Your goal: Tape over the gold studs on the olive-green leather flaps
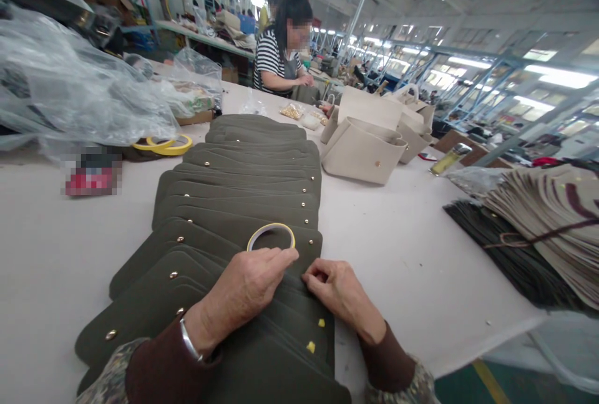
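Note:
Overlapping dark olive bag panels (243,195) with small gold studs lie in a long row down the table. Over the row, my left hand (243,288) grips a roll of yellow tape (272,226), the ring standing up beyond its fingers. My right hand (339,292) rests at the panels' right edge, thumb and fingertips pinched together; whatever is between them is hidden. Just below it, two small yellow tape pieces, one upper (321,323) and one lower (311,347), stick to the panels.
Beige handbags (362,151) stand behind on the right, near a bottle (450,159). A bundled stack of pieces (547,223) lies far right. Plastic bags (79,80) and more yellow tape rolls (173,145) sit left. A co-worker (281,58) works across the table (388,254).

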`<control>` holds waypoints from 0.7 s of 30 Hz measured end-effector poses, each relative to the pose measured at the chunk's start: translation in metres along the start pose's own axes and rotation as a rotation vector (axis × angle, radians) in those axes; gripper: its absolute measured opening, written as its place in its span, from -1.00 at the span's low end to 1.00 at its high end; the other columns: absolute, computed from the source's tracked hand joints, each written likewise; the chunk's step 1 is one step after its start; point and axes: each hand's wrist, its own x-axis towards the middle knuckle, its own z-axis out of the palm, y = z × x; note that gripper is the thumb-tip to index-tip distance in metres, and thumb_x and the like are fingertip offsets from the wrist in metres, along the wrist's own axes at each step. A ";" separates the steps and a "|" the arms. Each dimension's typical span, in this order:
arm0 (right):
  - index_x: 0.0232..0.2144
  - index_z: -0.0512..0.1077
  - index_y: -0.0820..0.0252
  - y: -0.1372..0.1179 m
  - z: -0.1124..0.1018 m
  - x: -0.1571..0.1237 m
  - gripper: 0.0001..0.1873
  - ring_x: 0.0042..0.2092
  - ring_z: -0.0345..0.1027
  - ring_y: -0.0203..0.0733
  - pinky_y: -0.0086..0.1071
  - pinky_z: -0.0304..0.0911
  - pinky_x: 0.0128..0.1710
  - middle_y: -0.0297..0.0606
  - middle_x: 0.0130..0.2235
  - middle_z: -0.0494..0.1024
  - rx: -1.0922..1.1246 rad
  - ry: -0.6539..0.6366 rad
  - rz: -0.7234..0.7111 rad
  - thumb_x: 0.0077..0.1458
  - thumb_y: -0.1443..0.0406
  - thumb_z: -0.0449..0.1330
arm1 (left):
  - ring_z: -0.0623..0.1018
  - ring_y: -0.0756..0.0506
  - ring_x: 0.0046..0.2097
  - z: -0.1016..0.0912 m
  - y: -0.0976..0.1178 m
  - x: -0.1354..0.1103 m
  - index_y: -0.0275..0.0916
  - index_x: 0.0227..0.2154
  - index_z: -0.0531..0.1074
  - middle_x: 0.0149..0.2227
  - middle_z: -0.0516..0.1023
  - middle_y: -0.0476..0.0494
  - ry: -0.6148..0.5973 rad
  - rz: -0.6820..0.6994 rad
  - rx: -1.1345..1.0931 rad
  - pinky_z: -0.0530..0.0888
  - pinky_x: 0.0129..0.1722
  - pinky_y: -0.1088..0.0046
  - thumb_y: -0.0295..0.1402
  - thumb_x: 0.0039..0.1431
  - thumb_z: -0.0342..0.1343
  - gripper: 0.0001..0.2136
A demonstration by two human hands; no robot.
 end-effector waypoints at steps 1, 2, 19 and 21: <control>-0.51 0.50 0.16 0.001 0.000 -0.001 -0.88 -0.55 0.31 -0.29 -0.47 0.10 -0.53 -0.41 -0.60 0.47 -0.005 0.007 -0.005 0.01 0.39 0.19 | 0.60 -0.02 -0.26 0.000 0.000 0.000 -0.23 -0.05 0.35 -0.24 0.61 -0.09 0.028 0.002 -0.017 0.52 -0.24 0.50 -0.49 0.33 -0.08 -0.80; -0.46 0.51 0.16 0.002 0.000 -0.001 -0.91 -0.54 0.31 -0.29 -0.47 0.12 -0.51 -0.42 -0.60 0.47 0.003 0.015 -0.006 0.00 0.40 0.20 | 0.61 -0.02 -0.24 0.000 0.000 0.000 -0.23 -0.05 0.35 -0.22 0.62 -0.09 0.054 0.002 -0.031 0.52 -0.23 0.51 -0.48 0.33 -0.07 -0.80; -0.29 0.46 0.18 -0.024 0.003 -0.001 -0.85 -0.30 0.42 -0.23 -0.37 0.34 -0.28 -0.23 -0.35 0.54 0.144 0.330 -0.571 0.18 0.45 0.11 | 0.64 -0.07 -0.32 0.001 0.008 -0.001 -0.25 0.14 0.13 -0.25 0.64 -0.09 -0.061 -0.047 -0.008 0.51 -0.37 0.46 -0.37 0.37 -0.12 -0.68; -0.35 0.44 0.17 -0.023 0.004 0.001 -0.83 -0.36 0.41 -0.25 -0.40 0.33 -0.33 -0.26 -0.41 0.53 0.068 0.379 -0.612 0.15 0.46 0.08 | 0.64 -0.08 -0.31 0.001 0.007 -0.001 -0.23 0.10 0.17 -0.27 0.63 -0.07 -0.078 -0.053 0.007 0.48 -0.39 0.46 -0.37 0.37 -0.11 -0.72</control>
